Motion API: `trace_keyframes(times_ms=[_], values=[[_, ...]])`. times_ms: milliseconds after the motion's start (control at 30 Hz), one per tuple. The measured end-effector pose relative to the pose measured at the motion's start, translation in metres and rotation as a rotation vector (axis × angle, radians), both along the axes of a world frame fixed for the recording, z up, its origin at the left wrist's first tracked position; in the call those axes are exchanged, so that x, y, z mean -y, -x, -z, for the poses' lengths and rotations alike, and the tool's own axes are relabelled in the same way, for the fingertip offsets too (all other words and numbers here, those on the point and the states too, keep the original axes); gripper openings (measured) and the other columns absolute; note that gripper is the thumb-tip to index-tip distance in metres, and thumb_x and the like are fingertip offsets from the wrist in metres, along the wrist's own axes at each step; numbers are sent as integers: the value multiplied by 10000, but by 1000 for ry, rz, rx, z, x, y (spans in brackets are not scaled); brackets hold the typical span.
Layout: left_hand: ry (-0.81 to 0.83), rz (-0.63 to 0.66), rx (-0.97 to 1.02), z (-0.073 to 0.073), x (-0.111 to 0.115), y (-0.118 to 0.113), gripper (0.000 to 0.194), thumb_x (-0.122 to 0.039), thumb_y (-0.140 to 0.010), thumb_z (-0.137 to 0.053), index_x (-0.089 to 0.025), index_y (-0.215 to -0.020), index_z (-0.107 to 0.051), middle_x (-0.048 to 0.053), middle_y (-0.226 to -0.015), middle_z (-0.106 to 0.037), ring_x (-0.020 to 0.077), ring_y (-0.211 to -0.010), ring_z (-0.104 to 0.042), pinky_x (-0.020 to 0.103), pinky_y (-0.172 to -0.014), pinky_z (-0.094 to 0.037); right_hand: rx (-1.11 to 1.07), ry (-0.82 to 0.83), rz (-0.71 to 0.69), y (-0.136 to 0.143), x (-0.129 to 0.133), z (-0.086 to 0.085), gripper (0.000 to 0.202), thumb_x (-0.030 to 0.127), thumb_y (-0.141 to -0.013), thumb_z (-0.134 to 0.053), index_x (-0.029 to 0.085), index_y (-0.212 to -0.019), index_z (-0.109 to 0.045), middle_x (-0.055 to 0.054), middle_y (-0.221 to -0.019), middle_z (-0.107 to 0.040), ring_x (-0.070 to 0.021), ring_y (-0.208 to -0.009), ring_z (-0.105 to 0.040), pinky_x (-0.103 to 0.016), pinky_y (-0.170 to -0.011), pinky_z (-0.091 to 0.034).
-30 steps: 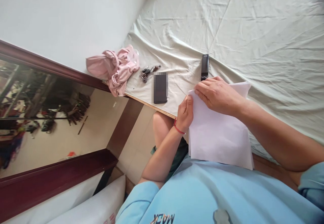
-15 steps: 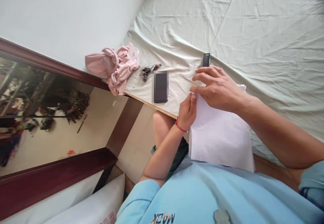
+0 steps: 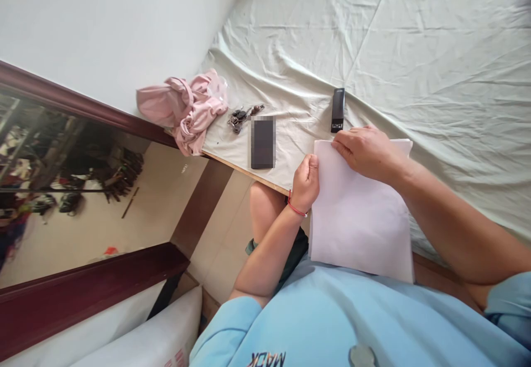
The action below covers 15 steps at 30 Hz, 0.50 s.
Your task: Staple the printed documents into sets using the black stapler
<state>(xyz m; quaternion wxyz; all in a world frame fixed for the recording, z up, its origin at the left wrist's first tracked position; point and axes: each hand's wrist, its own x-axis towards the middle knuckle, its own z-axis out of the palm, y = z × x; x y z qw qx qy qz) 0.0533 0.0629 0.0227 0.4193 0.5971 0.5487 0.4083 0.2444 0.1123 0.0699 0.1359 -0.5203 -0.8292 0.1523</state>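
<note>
A stack of white paper sheets (image 3: 360,223) rests over my lap, its top end at the bed's edge. My left hand (image 3: 306,183) pinches the stack's left edge near the upper corner, thumb on top. At the top edge, my right hand (image 3: 367,152) is closed over the paper, with thumb and fingers together. Just beyond my right fingertips lies a black stapler (image 3: 338,110), apart from the hand, on the pale sheet.
On the pale bed sheet (image 3: 435,63) lie a blurred dark phone-like slab (image 3: 263,143), a bunch of keys (image 3: 238,119) and a crumpled pink cloth (image 3: 193,104). A mirror (image 3: 124,190) with a dark red frame stands at left, beside a white sack (image 3: 157,334).
My right hand has come down and right from near the stapler and closed on the paper's top edge. The stapler and the paper's upper left corner now show fully.
</note>
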Motion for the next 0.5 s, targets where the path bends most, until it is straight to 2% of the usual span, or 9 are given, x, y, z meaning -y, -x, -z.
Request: trace_keyframes(times_ms=[167,300,367,433,500], values=[[108,22,-93,7,2,-3,464,-608,-1074,-462,-234,-802,-429,-16,-730,-512,153,-687,-499,295,-664,-395,88,86,82,8,-8,13,321,309,-1085,-412,196,-865,-616,-116,-904,-733,-303,-973,-658,-409,-819,-371],[150,-16,-111,9,1,-5,431,-498,-1096,-484,-230,-766,-417,-16,-719,-514,153,-702,-504,293,-679,-382,2,43,113,8,-9,26,321,303,-1077,-419,207,-1184,-706,-144,-1173,-740,-360,-1178,-603,-468,-919,-414],[155,-17,-64,9,1,-6,435,-520,-1093,-480,-226,-776,-438,-12,-738,-528,154,-718,-512,290,-688,-396,-58,11,61,5,-7,32,370,316,-1082,-402,215,-1269,-705,-149,-1236,-726,-362,-1196,-594,-494,-952,-430],[153,-8,-21,9,2,-6,453,-576,-1079,-480,-221,-796,-472,-7,-755,-540,156,-729,-517,291,-696,-413,-114,9,5,3,-5,35,407,332,-1091,-374,206,-1266,-719,-150,-1228,-732,-345,-1139,-617,-495,-950,-450],[146,-5,0,9,3,-6,489,-643,-1054,-482,-217,-815,-502,-5,-762,-544,158,-732,-515,293,-699,-423,-180,-13,14,1,-4,36,422,328,-1088,-369,192,-1260,-728,-150,-1208,-742,-331,-1096,-630,-487,-948,-469]])
